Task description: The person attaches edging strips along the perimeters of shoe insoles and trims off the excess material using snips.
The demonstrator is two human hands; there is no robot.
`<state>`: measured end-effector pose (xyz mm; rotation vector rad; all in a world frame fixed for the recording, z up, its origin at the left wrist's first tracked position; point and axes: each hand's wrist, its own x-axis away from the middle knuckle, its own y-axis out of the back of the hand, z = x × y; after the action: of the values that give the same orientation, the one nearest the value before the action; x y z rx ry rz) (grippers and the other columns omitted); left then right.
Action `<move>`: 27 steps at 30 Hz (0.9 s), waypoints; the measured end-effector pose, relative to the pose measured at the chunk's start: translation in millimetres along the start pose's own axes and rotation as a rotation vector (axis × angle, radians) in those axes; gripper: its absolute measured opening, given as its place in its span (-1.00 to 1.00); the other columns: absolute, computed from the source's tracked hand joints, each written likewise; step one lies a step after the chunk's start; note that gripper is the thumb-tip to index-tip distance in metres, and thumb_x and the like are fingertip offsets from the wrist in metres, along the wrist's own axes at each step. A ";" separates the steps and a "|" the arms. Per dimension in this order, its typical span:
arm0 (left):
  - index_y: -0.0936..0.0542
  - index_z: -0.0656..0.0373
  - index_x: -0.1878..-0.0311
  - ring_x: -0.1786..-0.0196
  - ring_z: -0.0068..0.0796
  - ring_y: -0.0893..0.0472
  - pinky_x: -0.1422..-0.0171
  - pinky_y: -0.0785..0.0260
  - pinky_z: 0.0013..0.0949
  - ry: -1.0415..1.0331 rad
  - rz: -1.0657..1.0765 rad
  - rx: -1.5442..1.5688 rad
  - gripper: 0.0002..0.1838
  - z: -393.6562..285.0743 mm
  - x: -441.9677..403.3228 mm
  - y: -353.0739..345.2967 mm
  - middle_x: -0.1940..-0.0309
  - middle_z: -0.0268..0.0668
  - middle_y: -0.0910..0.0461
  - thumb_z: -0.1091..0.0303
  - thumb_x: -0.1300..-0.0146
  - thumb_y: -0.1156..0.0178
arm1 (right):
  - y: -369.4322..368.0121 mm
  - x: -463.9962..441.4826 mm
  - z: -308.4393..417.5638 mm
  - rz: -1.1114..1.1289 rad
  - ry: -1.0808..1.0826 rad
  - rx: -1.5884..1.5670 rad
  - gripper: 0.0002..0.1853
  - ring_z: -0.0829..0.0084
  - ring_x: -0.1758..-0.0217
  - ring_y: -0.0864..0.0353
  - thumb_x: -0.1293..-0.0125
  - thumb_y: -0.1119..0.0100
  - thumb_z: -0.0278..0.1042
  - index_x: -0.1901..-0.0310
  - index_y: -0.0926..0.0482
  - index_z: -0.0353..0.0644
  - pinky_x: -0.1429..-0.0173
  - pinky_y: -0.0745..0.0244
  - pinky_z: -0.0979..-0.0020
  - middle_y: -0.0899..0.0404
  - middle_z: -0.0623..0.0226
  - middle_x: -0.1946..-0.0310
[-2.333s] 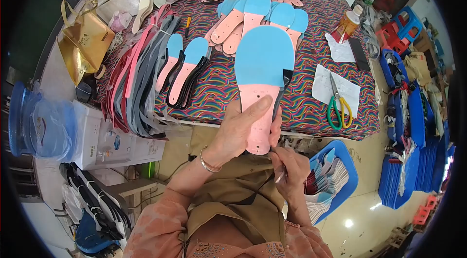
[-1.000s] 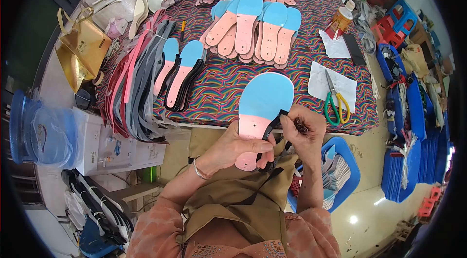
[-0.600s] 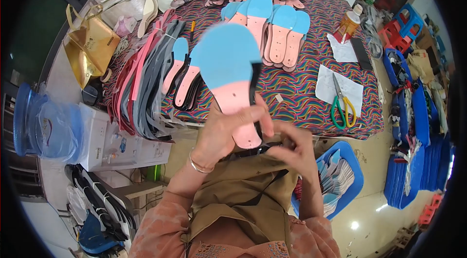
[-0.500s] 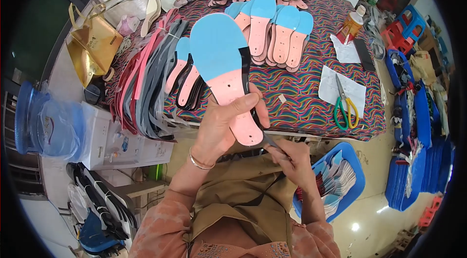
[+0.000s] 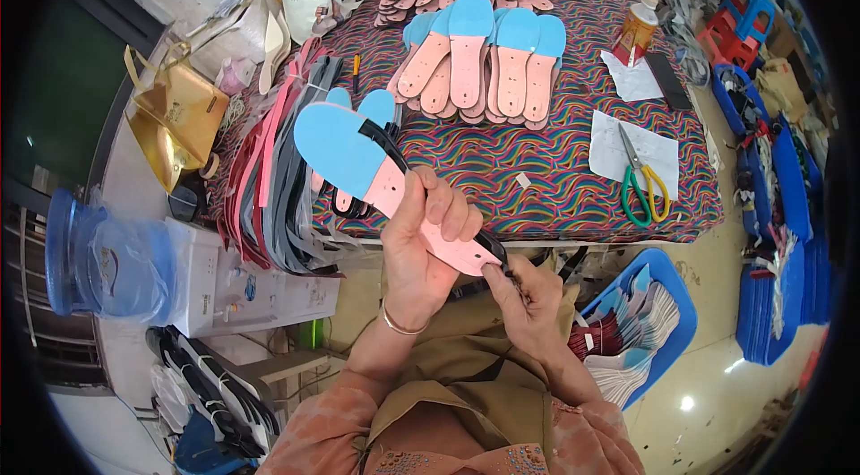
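Note:
A shoe insole (image 5: 345,153), light blue at the wide end and pink along the rest, is tilted to the upper left. My left hand (image 5: 421,242) is closed round its pink middle. A black strip (image 5: 383,142) runs along the insole's upper right edge. At the narrow pink end, my right hand (image 5: 528,296) is closed, thumb against the heel and fingers pinching the black strip's end there; whether a tool is also in it is hidden. Behind the held insole lie two small stacks of black-edged insoles (image 5: 376,105), partly covered.
Piles of pink and blue insoles (image 5: 468,63) lie on the patterned table (image 5: 555,206). Scissors (image 5: 640,179) rest on paper, near a bottle (image 5: 635,27). Strips (image 5: 278,171) hang over the left edge. A blue basket (image 5: 676,296) of insoles stands below, right.
The held insole has swung over to the left and tilted, with my left hand turned so its fingers wrap over the front. My right hand has closed in on the heel end.

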<state>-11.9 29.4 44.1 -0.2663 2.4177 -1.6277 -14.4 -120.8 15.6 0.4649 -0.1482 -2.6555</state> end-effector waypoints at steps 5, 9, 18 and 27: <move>-0.48 0.17 0.04 0.20 -0.36 -0.62 0.07 -0.50 -0.23 0.070 -0.139 -0.392 -0.84 15.6 23.1 -2.4 0.28 -0.26 -0.58 0.32 -0.45 -0.02 | 15.7 -11.1 -3.5 -0.031 0.056 0.053 -0.89 0.50 0.69 -0.32 -0.24 -0.27 -0.50 0.21 -0.59 -0.26 0.56 -0.21 0.44 -0.34 0.29 0.67; -0.50 0.25 -0.06 -0.05 -0.31 -0.62 -0.17 -0.48 -0.17 0.196 -0.178 -0.380 -0.76 8.9 28.0 6.9 0.06 -0.09 -0.61 0.48 -0.35 -0.11 | 29.9 -18.2 -1.5 -0.010 0.164 0.087 -0.90 0.49 0.69 -0.32 -0.23 -0.25 -0.53 0.22 -0.60 -0.26 0.57 -0.18 0.46 -0.35 0.30 0.66; -0.52 0.30 -0.11 -0.01 -0.17 -0.62 -0.08 -0.36 -0.19 -0.304 0.738 -1.987 -0.30 -55.7 17.7 -70.2 0.21 -0.16 -0.66 0.15 0.11 -0.48 | 67.6 -46.3 12.7 0.294 0.266 0.144 -0.87 0.38 0.67 -0.39 -0.06 -0.24 -0.57 0.31 -0.55 -0.24 0.56 -0.23 0.38 -0.35 0.27 0.66; -0.60 0.23 0.07 0.59 -0.15 -0.37 0.45 -0.29 -0.27 0.881 0.680 -1.447 -0.62 -50.9 5.6 -9.3 0.62 -0.10 -0.49 0.09 -0.26 -0.27 | 65.2 -40.9 4.3 0.486 0.348 0.228 -0.79 0.30 0.64 -0.47 0.00 -0.25 -0.57 0.27 -0.53 -0.21 0.55 -0.31 0.32 -0.41 0.27 0.67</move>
<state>-31.0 69.7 70.9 1.1446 3.1730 0.6018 45.0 -161.4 43.4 0.8379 -0.4020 -2.0583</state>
